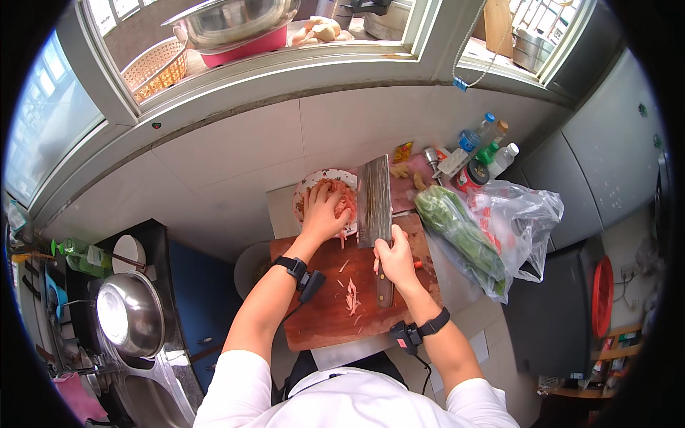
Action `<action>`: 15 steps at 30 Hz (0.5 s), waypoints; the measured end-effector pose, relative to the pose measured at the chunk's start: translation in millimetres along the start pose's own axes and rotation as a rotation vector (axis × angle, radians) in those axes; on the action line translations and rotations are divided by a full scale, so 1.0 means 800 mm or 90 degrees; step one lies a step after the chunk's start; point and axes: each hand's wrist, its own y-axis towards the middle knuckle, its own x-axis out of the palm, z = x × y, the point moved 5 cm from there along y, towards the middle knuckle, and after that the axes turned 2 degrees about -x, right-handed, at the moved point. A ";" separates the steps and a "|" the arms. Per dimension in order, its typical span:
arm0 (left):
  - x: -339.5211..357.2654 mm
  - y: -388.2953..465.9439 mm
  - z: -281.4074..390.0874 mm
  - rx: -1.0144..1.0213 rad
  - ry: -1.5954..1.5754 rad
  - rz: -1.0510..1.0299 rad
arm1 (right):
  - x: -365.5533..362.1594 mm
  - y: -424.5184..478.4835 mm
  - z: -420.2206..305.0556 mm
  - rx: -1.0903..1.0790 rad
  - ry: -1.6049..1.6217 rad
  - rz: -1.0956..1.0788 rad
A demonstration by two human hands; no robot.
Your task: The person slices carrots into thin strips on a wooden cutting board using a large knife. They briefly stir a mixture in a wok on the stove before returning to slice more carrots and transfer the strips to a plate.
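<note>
My right hand [395, 258] grips a cleaver [374, 200] by its wooden handle, its broad blade raised over the far edge of a wooden cutting board [321, 315]. Fingers spread, my left hand [323, 213] rests on shredded raw meat [345, 198] in a flower-patterned plate [301, 193] beyond the board. Whether its fingers hold any meat is hidden. Thin meat shreds [351, 297] lie on the middle of the board, and a few strips hang at the plate's near rim. A small red piece [418, 264] lies right of my right hand.
Leafy greens in a plastic bag [460, 230] lie right of the board. Behind them stand a dark-lidded jar [473, 174] and several bottles [503, 159]; ginger [398, 170] lies near the wall. At left, a steel basin [131, 313] sits by the sink [155, 401].
</note>
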 end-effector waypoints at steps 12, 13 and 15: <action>-0.073 -0.025 0.067 0.246 -0.059 -0.082 | -0.029 -0.035 -0.018 0.006 0.043 0.045; -0.075 -0.032 0.069 0.271 -0.029 -0.128 | -0.033 -0.038 -0.020 0.006 0.040 0.049; -0.076 -0.047 0.070 0.320 0.035 -0.217 | -0.039 -0.043 -0.014 0.002 0.030 0.061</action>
